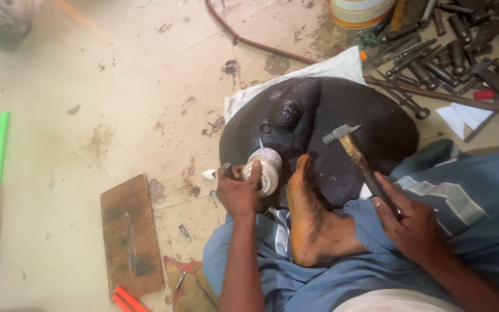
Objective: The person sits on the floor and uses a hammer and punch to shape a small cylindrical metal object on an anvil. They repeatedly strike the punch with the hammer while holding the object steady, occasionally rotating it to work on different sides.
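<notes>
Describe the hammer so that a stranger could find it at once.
Start at the big black rounded block on the floor before the seated person. Above its right part hangs the hammer, its wooden handle gripped by the right hand. Unlike the dark tools heaped beyond, it is held.

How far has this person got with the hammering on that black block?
Set up looks done: the round metal piece stands on the black block, steadied by the left hand and a bare foot. In hand: the right hand holds the hammer raised beside the piece, not touching it. How much shaping is left cannot be judged; the piece's surface is too small to read.
</notes>
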